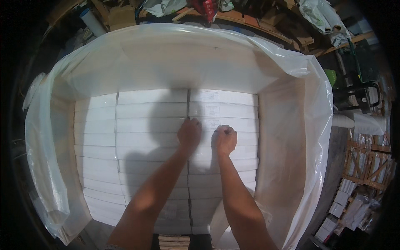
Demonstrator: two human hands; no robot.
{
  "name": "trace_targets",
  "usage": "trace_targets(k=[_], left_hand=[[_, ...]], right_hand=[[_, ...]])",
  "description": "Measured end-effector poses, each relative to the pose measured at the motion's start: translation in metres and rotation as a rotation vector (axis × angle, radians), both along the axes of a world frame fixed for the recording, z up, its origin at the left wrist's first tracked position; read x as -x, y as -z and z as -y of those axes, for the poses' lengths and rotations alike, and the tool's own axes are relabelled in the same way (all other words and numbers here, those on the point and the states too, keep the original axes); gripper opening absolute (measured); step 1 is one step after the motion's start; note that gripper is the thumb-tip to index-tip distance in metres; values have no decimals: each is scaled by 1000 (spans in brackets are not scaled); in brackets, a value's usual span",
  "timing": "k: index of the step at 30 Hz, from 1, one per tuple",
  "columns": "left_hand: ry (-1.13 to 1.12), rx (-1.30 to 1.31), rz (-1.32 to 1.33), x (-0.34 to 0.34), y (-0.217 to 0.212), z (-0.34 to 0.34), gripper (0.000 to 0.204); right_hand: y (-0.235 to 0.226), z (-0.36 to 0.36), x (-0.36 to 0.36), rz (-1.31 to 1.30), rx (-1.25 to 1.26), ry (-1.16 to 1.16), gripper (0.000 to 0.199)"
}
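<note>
Rows of flat white boxes (pixel 152 125) lie packed in three columns inside a large bin lined with clear plastic film (pixel 321 137). Over the right-hand column, my left hand (pixel 189 134) is closed with its fingers curled, at the gap between the middle and right columns. A little to its right, my right hand (pixel 226 139) is closed in a pinch just below a printed label (pixel 212 124) on one box. Whatever either hand's fingers hold is too small or hidden to make out. Two more labels (pixel 211 111) show on the boxes farther back.
Tall bin walls (pixel 166 62) rise at the back and both sides, with film folded over their rims. A crumpled pale sheet (pixel 223 233) lies near my right forearm. Beyond the bin are wooden pallets (pixel 368 164), a black handle frame (pixel 366 93) and a cluttered bench (pixel 241 18).
</note>
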State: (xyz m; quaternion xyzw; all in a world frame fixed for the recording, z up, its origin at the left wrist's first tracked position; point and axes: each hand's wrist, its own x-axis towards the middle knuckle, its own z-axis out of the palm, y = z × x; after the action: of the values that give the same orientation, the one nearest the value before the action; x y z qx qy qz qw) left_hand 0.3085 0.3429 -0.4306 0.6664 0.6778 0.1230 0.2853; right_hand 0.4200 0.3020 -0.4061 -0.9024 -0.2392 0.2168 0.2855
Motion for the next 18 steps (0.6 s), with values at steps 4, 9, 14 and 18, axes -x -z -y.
trace_targets(k=[4,9,14,18], left_hand=[[25,-112,-49,-2,7,2,16],[63,-72,-134,-7,-2,1,21],[71,-159,-225,-10,7,4,17],[85,-111,-304,-14,10,3,20]], right_hand=[[-2,-1,4,76,33,3,25],[4,-3,7,135,54,27,22],[4,-4,11,185,62,-13,18],[10,4,8,237,-4,-117,15]])
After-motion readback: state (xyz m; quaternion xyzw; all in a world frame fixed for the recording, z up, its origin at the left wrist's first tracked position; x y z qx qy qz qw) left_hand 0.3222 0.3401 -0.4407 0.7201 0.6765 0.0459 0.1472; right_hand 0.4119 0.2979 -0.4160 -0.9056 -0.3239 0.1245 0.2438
